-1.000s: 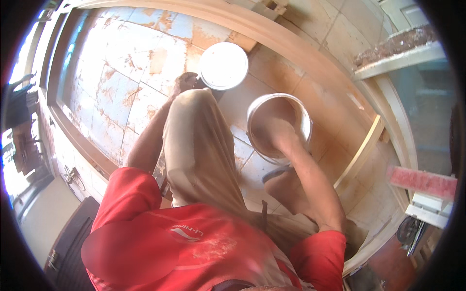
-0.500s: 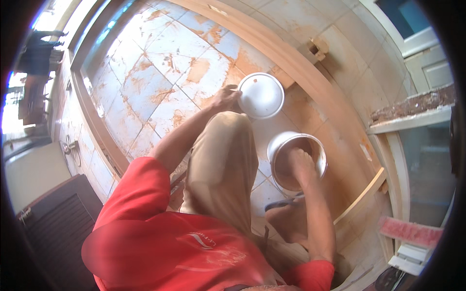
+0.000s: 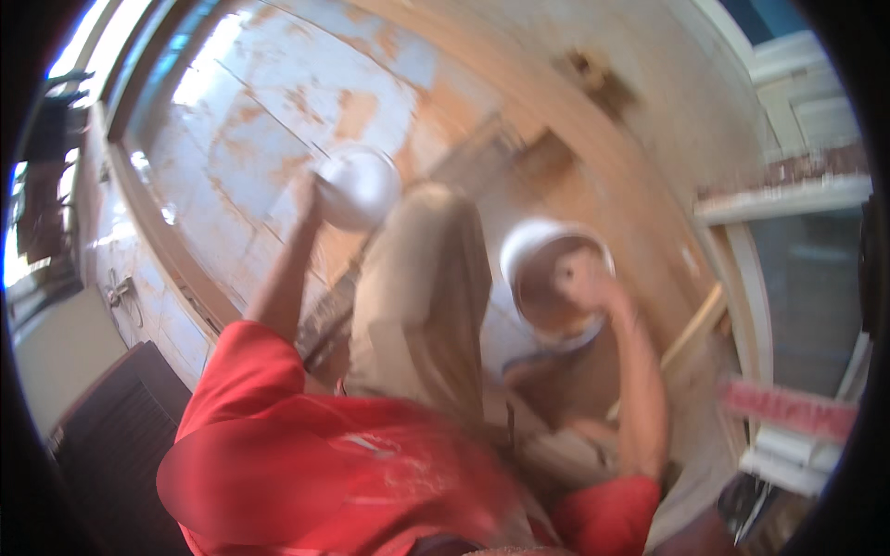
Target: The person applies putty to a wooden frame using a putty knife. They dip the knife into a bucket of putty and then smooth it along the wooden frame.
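Observation:
My left hand [image 3: 307, 195] grips the edge of a white round lid with a raised rim [image 3: 360, 188], held above the tiled floor left of my raised knee [image 3: 426, 250]. On the right, a white bucket [image 3: 526, 243] is tilted with its mouth toward me, and brownish matter smears its inner wall. My right hand [image 3: 591, 284] is at the bucket's mouth, overlapping its right rim. Its fingers look curled but motion smears them, so whether it holds anything cannot be made out.
Brown dirt stains the pale floor tiles [image 3: 269, 120]. A long wooden frame piece [image 3: 640, 176] curves along the far right side. A red-pink roller-like piece [image 3: 788, 408] lies at the right, and a dark slatted panel [image 3: 120, 445] stands at the lower left.
My left hand has swung the lid leftward, uncovering a greyish strip on the floor. My right hand has come up from inside the bucket toward its rim; the bucket has shifted slightly up and left.

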`<state>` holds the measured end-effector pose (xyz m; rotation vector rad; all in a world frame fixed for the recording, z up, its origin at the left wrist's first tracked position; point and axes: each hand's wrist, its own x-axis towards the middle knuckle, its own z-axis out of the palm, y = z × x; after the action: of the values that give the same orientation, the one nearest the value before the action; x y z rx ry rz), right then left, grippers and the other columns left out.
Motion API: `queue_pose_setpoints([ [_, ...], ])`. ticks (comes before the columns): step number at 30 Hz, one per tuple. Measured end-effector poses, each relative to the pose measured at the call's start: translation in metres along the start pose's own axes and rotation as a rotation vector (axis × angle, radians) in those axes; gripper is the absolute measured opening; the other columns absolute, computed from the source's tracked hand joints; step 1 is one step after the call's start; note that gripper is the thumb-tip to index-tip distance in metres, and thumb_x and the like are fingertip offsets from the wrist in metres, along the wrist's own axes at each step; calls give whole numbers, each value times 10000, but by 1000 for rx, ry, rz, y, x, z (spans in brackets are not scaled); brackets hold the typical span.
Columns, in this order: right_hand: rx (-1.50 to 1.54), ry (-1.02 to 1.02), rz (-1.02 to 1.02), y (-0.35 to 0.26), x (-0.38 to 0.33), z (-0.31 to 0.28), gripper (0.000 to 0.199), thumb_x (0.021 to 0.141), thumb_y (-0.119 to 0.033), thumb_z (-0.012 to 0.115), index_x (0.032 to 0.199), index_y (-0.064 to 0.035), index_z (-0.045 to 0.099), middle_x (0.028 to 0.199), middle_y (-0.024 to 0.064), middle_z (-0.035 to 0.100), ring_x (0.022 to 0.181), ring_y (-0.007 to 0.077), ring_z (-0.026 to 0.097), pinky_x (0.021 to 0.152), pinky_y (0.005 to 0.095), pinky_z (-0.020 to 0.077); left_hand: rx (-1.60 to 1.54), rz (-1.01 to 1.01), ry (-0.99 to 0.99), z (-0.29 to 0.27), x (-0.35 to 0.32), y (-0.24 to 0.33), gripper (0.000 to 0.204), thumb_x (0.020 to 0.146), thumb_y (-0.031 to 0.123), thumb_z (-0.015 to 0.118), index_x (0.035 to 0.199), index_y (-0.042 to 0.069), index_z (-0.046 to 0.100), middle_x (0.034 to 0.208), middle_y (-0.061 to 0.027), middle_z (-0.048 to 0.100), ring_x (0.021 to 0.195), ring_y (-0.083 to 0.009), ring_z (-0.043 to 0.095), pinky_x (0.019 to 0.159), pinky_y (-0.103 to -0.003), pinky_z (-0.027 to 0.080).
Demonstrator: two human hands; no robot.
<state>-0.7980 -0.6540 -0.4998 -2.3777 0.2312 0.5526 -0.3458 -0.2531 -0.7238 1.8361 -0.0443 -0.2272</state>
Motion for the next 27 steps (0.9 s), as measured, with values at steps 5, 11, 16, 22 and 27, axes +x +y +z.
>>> queue_pose_setpoints([
  [5,454,-94,530,-37,-45,-75,305,873,-257,609,788,30,666,646,132,651,579,195,622,595,380,494,216,332,129,69,-11,164,439,1048,395,437,1044,51,711,981,-106,699,854,-189,644,774,-337,525],
  [11,329,-108,465,-31,-67,-101,294,857,-258,623,830,28,685,683,174,671,631,288,658,622,430,491,396,641,-854,202,-68,337,413,970,189,646,1357,87,549,1153,-97,698,972,-227,683,860,-370,568],
  [16,72,11,332,-11,-81,-83,318,858,-289,651,859,27,691,829,253,677,807,421,654,733,486,496,969,787,-1573,271,-181,325,1054,823,739,616,1499,-32,373,1299,-306,594,1225,-383,586,1044,-433,464],
  [22,156,63,250,30,-99,-56,296,868,-264,665,894,30,684,897,264,683,904,436,657,821,492,502,1097,245,-1817,278,-246,278,557,922,573,571,1184,105,718,1238,-273,641,1064,-367,673,917,-436,520],
  [27,415,-58,491,0,-100,-69,303,883,-254,665,929,44,635,945,273,680,940,444,650,834,493,499,835,147,-1711,239,-256,226,412,916,290,592,1186,-17,642,1142,-283,670,1054,-382,681,867,-441,534],
])
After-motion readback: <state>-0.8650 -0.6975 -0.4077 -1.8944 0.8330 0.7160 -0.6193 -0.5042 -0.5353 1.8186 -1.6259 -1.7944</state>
